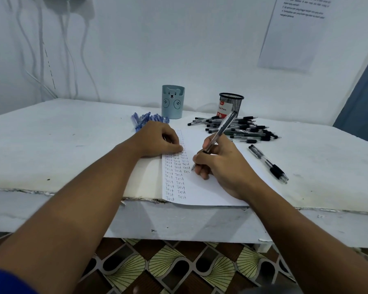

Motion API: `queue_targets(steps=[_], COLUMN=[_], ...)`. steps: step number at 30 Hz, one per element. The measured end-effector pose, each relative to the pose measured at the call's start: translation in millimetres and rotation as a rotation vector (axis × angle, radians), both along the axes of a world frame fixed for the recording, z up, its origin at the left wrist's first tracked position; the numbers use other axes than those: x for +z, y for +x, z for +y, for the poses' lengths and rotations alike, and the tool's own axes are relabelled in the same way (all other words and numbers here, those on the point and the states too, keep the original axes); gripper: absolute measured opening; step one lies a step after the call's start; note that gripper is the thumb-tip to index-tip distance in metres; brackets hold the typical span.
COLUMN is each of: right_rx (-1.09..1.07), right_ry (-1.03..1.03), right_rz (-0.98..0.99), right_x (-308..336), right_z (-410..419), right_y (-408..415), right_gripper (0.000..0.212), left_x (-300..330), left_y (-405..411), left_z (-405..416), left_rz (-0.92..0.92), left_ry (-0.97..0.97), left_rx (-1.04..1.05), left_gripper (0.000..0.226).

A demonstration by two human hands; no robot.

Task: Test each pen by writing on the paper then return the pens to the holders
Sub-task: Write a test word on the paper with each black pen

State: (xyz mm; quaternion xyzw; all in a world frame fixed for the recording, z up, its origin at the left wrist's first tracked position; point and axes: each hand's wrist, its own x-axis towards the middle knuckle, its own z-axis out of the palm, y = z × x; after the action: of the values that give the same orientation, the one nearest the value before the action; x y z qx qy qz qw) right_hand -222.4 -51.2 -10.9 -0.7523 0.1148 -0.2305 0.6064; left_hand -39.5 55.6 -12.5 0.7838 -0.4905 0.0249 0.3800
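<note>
Right hand (pixel 219 164) pinches a light, stiff, slick pen (pixel 218 134) low on its barrel, tip on paper (pixel 210 189). Left hand (pixel 159 139), fingers curled, presses the sheet's far-left edge.

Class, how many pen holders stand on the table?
2. A blue bear holder stands behind the left hand; a black mesh holder stands right of it, behind the black pen pile.

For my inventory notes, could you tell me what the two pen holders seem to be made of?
The bear holder looks like smooth matte plastic, pale blue and opaque with a printed face. The black holder appears to be wire mesh, probably metal: a label shows through its fine grid.
</note>
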Motion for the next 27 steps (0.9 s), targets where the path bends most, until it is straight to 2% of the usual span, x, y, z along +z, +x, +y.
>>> queue_targets(steps=[13,19,23,27], right_rx=[-0.038,0.0,-0.047,-0.029], right_ry=[-0.176,-0.016,-0.151,0.129], right_rz=[0.029,0.013,0.031,-0.026], right_x=[-3.1,0.4,-1.7,3.0], right_z=[2.0,1.0,2.9,-1.1], right_y=[0.4,0.1,0.9,-0.7], right_gripper=[0.024,0.028,0.025,0.03], left_x=[0.1,0.2,0.1,-0.5], left_y=[-0.8,-1.4,-0.7,0.8], left_z=[0.0,0.3,0.2,0.1], left_rz=[0.017,0.026,0.026,0.029], left_ry=[-0.009,-0.012,-0.011,-0.023], left_rx=[0.0,-0.003,-0.006,0.001], left_gripper=[0.011,0.012,0.012,0.008])
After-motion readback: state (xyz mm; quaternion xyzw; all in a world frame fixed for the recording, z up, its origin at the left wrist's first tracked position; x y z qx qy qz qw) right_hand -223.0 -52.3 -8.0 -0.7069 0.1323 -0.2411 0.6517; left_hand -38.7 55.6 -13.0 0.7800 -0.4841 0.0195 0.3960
